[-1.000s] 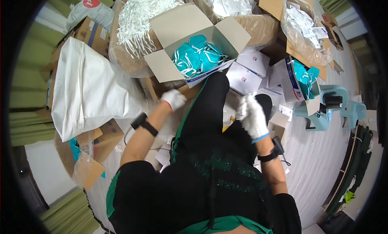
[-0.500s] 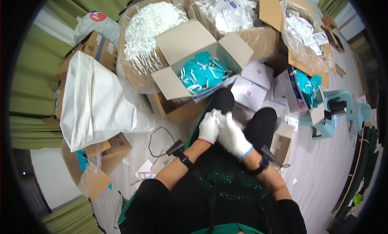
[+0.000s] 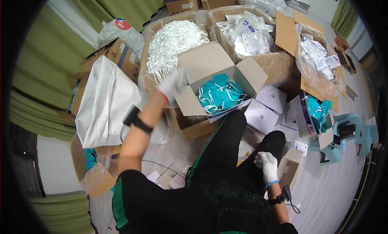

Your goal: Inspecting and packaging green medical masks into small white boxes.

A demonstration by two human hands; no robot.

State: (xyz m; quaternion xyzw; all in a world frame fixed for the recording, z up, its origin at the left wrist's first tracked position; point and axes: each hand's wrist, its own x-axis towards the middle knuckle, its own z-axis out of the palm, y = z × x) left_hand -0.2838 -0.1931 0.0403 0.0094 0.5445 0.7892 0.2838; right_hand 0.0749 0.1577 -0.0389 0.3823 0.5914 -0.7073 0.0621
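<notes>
My left hand [image 3: 173, 85], in a white knit glove, is smeared by motion. It is over the left flap of an open box [image 3: 204, 60], beside a heap of white elastic straps [image 3: 171, 44]; its fingers cannot be made out. Inside the box lie teal face masks [image 3: 220, 92] with white straps. Close to my right knee, my right hand [image 3: 267, 165], gloved in white with a blue cuff, is closed, its fingers curled in; whatever they may hold is hidden.
Large cartons [image 3: 266, 68] of plastic packets stand behind the box. A white sack [image 3: 111, 104] leans at the left. White boxes [image 3: 262, 117] are stacked beyond my knees. Another box of teal masks [image 3: 301, 117] and a blue stool [image 3: 343, 143] stand at the right.
My hands were together between my knees and have parted. The left has swung up and left toward the straps; the right has drawn back to my right knee. The view has shifted.
</notes>
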